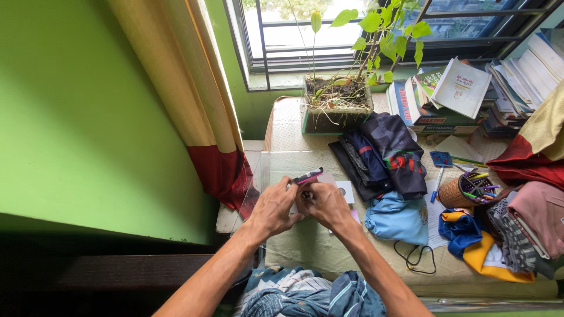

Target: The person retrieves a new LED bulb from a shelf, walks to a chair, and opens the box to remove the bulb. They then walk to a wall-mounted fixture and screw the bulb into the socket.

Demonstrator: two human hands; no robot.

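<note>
Your left hand (275, 206) pinches the near end of a slim black-and-pink pen-like tool (308, 176); its long axis runs up-right, away from you. Your right hand (324, 204), just beside, curls around something small, hidden.

A potted plant (338, 103), folded dark clothes (382, 155), stacked books (446, 97) and a pen basket (464, 191) crowd the table (305, 246).
</note>
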